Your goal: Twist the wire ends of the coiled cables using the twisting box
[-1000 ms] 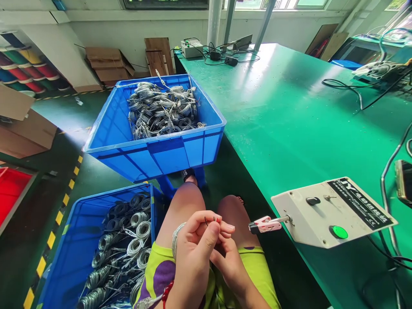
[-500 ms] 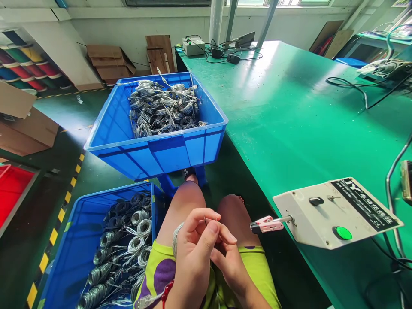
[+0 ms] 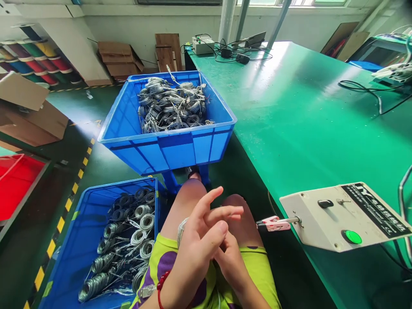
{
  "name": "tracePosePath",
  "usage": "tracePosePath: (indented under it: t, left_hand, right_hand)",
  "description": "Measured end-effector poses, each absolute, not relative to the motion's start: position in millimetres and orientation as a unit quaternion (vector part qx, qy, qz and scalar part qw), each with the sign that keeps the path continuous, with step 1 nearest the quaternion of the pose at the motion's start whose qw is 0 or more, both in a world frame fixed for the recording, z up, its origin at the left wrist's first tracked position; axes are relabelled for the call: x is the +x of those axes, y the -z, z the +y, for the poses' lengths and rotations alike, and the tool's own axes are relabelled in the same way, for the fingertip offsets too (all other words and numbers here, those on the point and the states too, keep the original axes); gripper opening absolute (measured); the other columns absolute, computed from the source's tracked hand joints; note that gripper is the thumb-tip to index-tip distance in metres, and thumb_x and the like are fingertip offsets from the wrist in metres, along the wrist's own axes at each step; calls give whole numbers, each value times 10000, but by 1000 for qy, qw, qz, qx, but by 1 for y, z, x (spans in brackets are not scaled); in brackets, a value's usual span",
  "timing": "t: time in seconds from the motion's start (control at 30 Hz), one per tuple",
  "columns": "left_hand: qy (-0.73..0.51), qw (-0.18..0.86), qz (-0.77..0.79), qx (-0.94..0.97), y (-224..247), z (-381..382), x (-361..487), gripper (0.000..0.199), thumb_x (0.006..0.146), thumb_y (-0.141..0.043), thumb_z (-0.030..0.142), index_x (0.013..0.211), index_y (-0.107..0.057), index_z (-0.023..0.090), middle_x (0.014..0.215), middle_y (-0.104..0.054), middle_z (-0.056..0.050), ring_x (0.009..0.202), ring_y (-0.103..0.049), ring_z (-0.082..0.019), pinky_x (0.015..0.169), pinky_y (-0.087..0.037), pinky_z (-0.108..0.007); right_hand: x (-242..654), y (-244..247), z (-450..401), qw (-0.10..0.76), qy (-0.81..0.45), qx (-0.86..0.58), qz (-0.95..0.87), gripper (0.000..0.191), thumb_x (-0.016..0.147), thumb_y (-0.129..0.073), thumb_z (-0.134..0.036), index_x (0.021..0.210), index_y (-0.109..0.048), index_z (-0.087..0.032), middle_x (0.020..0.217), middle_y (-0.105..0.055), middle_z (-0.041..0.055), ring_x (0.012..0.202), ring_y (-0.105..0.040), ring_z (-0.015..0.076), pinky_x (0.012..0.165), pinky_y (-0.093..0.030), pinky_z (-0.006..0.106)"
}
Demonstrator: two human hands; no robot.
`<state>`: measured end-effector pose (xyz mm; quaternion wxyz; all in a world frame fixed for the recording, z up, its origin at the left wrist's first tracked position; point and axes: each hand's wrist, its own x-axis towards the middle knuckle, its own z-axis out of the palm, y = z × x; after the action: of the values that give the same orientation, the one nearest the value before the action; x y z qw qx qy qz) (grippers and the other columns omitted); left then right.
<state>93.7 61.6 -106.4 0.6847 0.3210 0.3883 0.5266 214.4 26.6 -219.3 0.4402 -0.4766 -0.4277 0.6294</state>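
Note:
My left hand (image 3: 204,240) is above my lap with its index and middle fingers stretched out. A coil of clear-sheathed cable (image 3: 182,231) shows behind its palm side, kept there by the folded fingers, which are mostly hidden. Near that wrist is a metal plug (image 3: 147,291) on a cable. My right hand (image 3: 233,262) is close against the left, its fingers curled and partly covered by it; what they pinch is hidden. To the right, a pink and black clip (image 3: 273,224) sticks out on the shaft of a beige control box (image 3: 334,219) with a green button.
A blue crate (image 3: 167,152) full of coiled cables stands ahead, and a lower blue crate (image 3: 80,240) of coils is at my left. The green table (image 3: 309,128) runs along the right. Cardboard boxes (image 3: 35,116) and a red bin (image 3: 16,180) are farther left.
The left index and middle fingers have straightened from a pinch by the fine wire ends. The view has shifted slightly left, and the hands stay together.

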Motion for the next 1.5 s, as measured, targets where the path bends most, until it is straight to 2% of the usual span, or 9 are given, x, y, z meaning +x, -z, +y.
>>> tracePosePath:
  t: [0.07,0.17,0.37,0.47,0.57,0.73,0.9,1.1,1.5]
  left_hand:
    - [-497,649,427,386,99,58,83,738,1064,-753,389,1757,-505,328,1551,-792,-119,1464,-730,-325,1205,-604,-478]
    - [-407,499,517,564,94,44,61,795,1059,-723,305,1804,-450,339,1791,-584,-99,1681,-512,-360,1393,-426,-588]
    - [-228,378,560,701,128,-2,24,1092,908,-881,230,1845,-353,415,1944,-314,-58,1810,-162,-500,1424,-237,-819]
    - [-325,349,585,656,151,-16,14,1014,925,-818,124,1812,-419,409,1919,-343,-114,1787,-273,-467,1428,-301,-754]
    - [-465,372,591,545,167,-20,-1,836,920,-739,46,1688,-576,334,1724,-581,-156,1607,-578,-369,1360,-475,-582]
    - [-568,507,618,196,211,-27,-72,671,891,-830,191,1538,-665,253,1440,-775,-126,1100,-841,-299,898,-690,-378]
    - [-560,434,706,10,295,-71,-171,526,1005,-797,215,1497,-610,217,1397,-749,-118,935,-812,-236,737,-678,-346]
    - [-533,383,743,-131,384,-131,-208,308,1128,-771,373,1349,-716,166,1167,-763,-65,867,-748,-181,739,-674,-324]
    - [-552,374,732,-141,454,-152,-179,307,1124,-782,374,1340,-736,161,1215,-785,-81,961,-787,-211,822,-706,-372]
  right_hand:
    - [213,218,25,442,-629,-494,-407,495,1004,-844,-618,1261,-867,-195,777,-759,46,661,-655,213,646,-592,322]
    - [212,214,24,448,-629,-515,-371,498,969,-878,-636,1192,-898,-192,832,-812,80,645,-672,207,613,-596,314]
    - [210,202,31,431,-589,-558,-394,526,1018,-814,-660,1190,-902,-170,845,-842,102,557,-692,193,477,-582,263]
    - [196,188,36,433,-547,-516,-497,404,1064,-787,-563,1181,-911,-197,1061,-895,145,715,-805,242,561,-652,273]
    - [168,171,40,413,-559,-437,-571,343,1109,-738,-488,1287,-879,-232,1138,-904,134,820,-833,251,641,-669,280]
    - [125,169,49,367,-552,-376,-648,306,1164,-645,-420,1341,-819,-242,1141,-902,106,791,-838,222,662,-681,296]
    - [128,183,48,346,-401,-284,-799,200,1112,-666,-206,1205,-833,-264,940,-883,25,768,-857,208,694,-676,276]
    - [137,181,42,363,-393,-251,-807,270,1086,-639,-108,1234,-788,-278,878,-835,-2,731,-822,186,711,-667,279]
    - [130,175,45,380,-383,-251,-804,238,1057,-646,-106,1154,-802,-256,791,-801,-3,643,-779,195,632,-624,306]
